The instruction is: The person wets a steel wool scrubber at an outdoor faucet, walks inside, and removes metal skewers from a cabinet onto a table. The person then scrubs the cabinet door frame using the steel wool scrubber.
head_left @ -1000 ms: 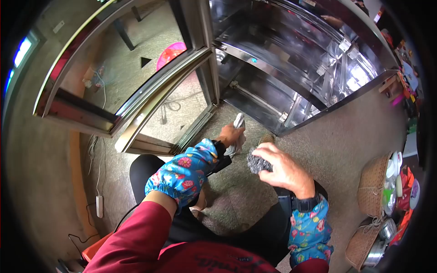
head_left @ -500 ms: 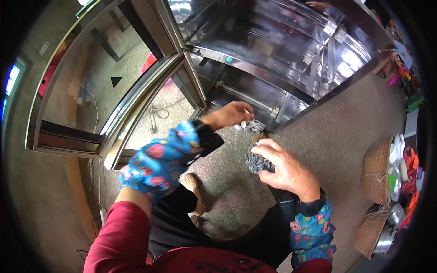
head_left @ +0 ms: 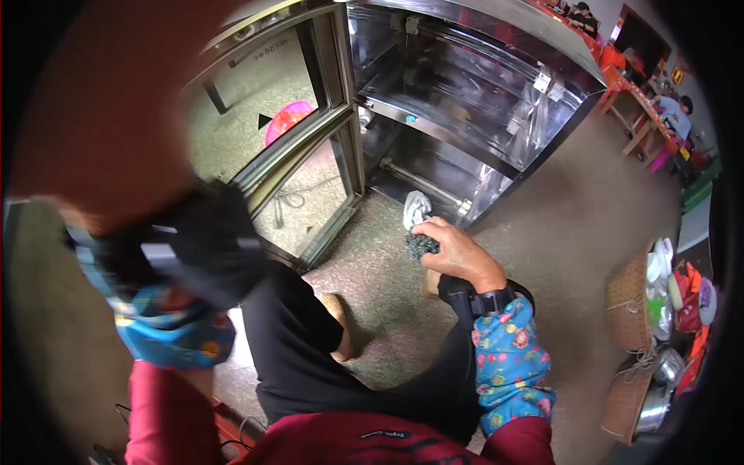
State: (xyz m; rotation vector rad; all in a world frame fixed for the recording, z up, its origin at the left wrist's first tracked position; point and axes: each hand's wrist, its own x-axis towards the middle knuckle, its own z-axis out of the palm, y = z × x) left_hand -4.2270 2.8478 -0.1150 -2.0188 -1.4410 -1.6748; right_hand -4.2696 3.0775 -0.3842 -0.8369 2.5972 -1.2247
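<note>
My right hand [head_left: 461, 254] is closed around a grey metal scouring pad [head_left: 421, 246], above the floor and near the cabinet. Just beyond the pad, a whitish crumpled cloth [head_left: 417, 208] lies by the cabinet's lower front edge. Raised close to the camera at the upper left, my left hand [head_left: 116, 116] is a large motion blur, and its fingers cannot be made out. A shiny metal cabinet [head_left: 442, 124] stands in front of me with its glass-paned door [head_left: 341, 116] swung open to the left.
Woven baskets [head_left: 629, 306] with bowls and metal pots stand at the right. Behind the door glass is a pink basin [head_left: 291, 120]. Other people [head_left: 673, 116] are near red tables at the upper right. A cable [head_left: 293, 198] shows through the lower pane.
My left hand let go of the cloth by the cabinet, then rose up and left close to the camera. My right hand moved slightly forward and left with the scouring pad.
</note>
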